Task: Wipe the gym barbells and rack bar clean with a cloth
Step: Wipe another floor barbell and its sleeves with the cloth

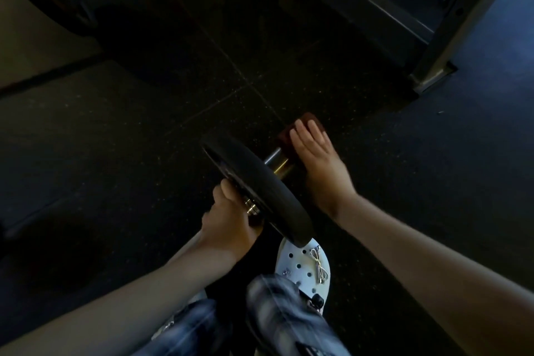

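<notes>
Barbell (277,162) at centre, sleeve toward two o'clock: clamps left hand (228,220) round the shaft at seven o'clock, presses cloth (289,133) under right hand (315,159), fingers flat together, risks (plate (260,182) above shoe (303,263)) a struck foot if grip slips.

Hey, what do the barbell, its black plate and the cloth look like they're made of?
The barbell: polished metal, likely steel, with bright glints. The black plate: matte, probably rubber or rubber-coated, no shine. The cloth: soft reddish-brown fabric, perhaps microfibre; it drapes over the bar end.
</notes>
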